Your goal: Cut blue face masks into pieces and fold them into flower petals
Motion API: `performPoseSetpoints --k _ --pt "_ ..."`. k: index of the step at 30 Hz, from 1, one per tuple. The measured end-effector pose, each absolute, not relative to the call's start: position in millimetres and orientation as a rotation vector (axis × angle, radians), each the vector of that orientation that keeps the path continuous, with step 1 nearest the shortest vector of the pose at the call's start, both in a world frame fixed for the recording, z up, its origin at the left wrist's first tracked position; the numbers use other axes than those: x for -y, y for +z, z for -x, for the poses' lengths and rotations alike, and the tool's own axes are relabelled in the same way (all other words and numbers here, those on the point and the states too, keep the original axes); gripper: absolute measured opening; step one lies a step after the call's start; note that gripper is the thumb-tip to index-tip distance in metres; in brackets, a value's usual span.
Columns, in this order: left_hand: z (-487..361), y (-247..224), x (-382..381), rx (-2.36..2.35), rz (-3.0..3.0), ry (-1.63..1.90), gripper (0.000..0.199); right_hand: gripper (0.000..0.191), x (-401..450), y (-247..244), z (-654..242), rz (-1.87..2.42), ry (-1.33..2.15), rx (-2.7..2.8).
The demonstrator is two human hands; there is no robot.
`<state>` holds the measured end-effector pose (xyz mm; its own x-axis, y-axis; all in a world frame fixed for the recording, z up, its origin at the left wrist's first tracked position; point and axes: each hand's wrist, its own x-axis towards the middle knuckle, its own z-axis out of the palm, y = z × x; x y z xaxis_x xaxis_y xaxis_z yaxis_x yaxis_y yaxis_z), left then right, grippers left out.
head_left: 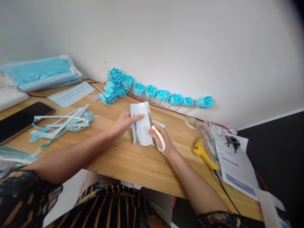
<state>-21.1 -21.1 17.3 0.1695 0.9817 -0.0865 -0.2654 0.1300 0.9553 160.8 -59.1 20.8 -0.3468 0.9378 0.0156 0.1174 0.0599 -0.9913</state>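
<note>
My left hand point(127, 123) grips a folded light-blue and white face mask point(142, 129), thumb on its front face, holding it upright above the table. In my right hand point(164, 137) is a pair of scissors point(161, 144) with white handles. Their blades run up along the mask's right edge; whether they are cutting through it I cannot tell. Behind my right hand, a pale blue piece point(159, 124) shows in part. Past the mask, blue handmade flowers point(150, 91) on thin sticks lean in a row against the wall.
Cut strips point(64, 123), a phone point(26, 118), a flat mask point(72, 94) and a bag of masks point(42, 72) lie at left. On the right are a tape roll point(191, 122), a yellow glue gun point(204, 153), a printed sheet point(234, 161) and keys point(232, 143).
</note>
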Motion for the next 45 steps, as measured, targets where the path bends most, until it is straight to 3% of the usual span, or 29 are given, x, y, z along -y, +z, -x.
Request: performPoseSetpoints --k 45 --pt "21.0 16.3 20.1 -0.967 -0.999 1.154 0.039 0.044 58.5 16.8 -159.1 1.181 1.323 1.54"
